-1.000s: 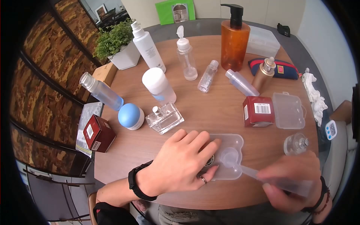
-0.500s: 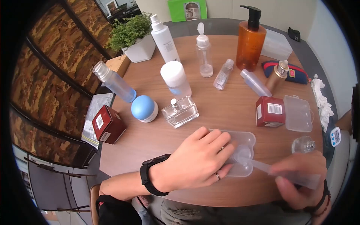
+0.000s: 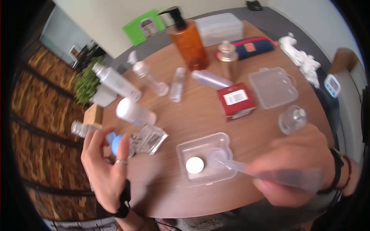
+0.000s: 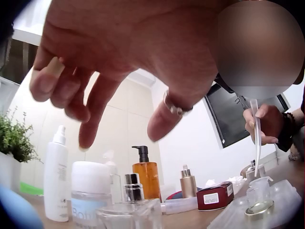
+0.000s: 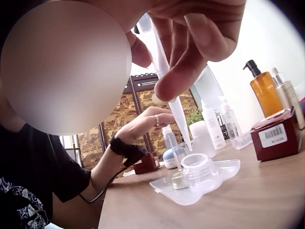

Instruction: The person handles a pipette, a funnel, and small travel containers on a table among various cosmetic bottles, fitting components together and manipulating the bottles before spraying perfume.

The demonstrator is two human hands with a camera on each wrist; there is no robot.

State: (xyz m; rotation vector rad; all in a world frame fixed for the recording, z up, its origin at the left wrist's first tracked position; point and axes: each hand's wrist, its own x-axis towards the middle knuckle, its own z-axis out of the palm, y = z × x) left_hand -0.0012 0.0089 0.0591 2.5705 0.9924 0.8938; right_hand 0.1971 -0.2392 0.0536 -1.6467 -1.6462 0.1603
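My right hand (image 3: 289, 169) pinches a translucent plastic tube with a narrow tip (image 5: 179, 119), which slants down to a small clear jar (image 5: 196, 168). That jar stands in a shallow clear tray (image 3: 185, 150) beside a small round lid (image 3: 195, 165), white on top in the head view. Over the left side of the table my left hand (image 3: 106, 169) is raised, thumb and fingers apart, holding nothing. It is near the blue-domed jar (image 3: 116, 145) and the square glass bottle (image 3: 153, 139). In the left wrist view its fingers (image 4: 90, 112) hang above the bottles.
A white-capped bottle (image 3: 135, 111), white spray bottle (image 3: 117, 82), pump bottle (image 3: 148, 79) and amber bottle (image 3: 189, 44) stand behind. To the right are a red box (image 3: 236, 101), an empty clear case (image 3: 273, 87) and a round glass bottle (image 3: 293, 119). A plant (image 3: 88, 81) stands far left.
My left hand has left the tray and moved left toward the blue-domed jar, uncovering the round lid. The head view has shifted and tilted. My right hand still holds the tube at the small jar.
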